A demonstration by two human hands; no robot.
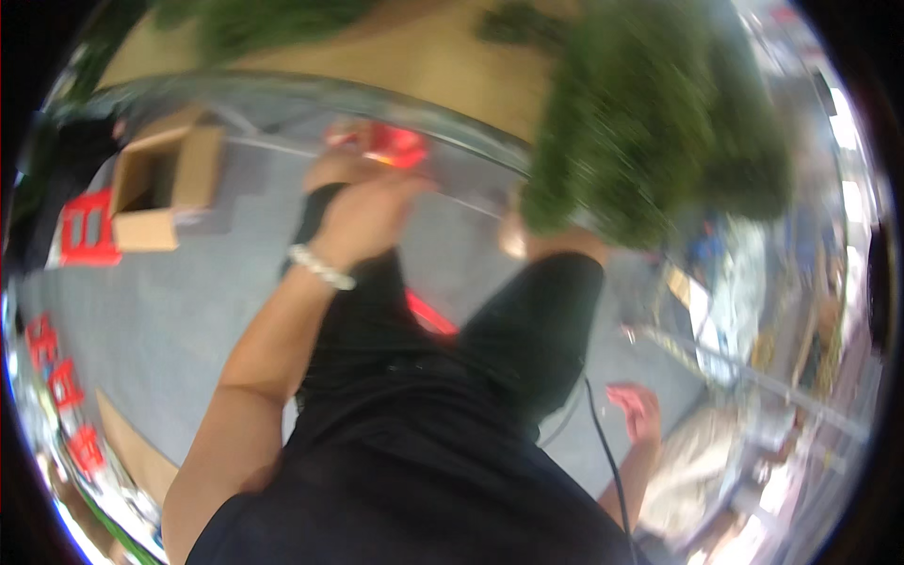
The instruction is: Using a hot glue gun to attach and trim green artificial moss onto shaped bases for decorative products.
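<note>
My left hand (365, 215) reaches forward over my left knee, a pale beaded bracelet on its wrist. Just beyond its fingers is a shiny red thing (395, 146), too blurred to name. Whether the hand touches it I cannot tell, since motion smears the fingers. Low on the right, away from the table, my right hand (637, 411) has its fingers apart and holds nothing I can see. A big bushy bundle of green needle-like branches (640, 122) hangs over the table's near edge, above my right knee.
Across the top runs a tan table (414, 56) with more greenery (273, 24). An open cardboard box (196, 169) stands on the grey floor at left, beside a red plastic stool (89, 229). A dark cable (603, 438) hangs near my right arm. Metal bars (753, 377) and clutter line the right.
</note>
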